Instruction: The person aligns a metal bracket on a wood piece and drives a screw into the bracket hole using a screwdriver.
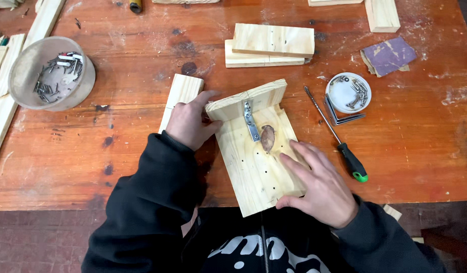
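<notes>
Pine boards [256,167] under both hands; bowl [26,65] holds screws [56,76].

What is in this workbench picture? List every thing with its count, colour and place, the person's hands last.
joined boards: two, pale wood, centre
bracket: one, silver, in the boards' corner
screwdriver: one, black and green handle, right of the boards
lid of screws: one, white, right
sandpaper: purple, far right
bowl of screws: one, grey, left
stacked boards: two, pale, behind
left hand: on the upright board
right hand: flat on the lower board
</notes>
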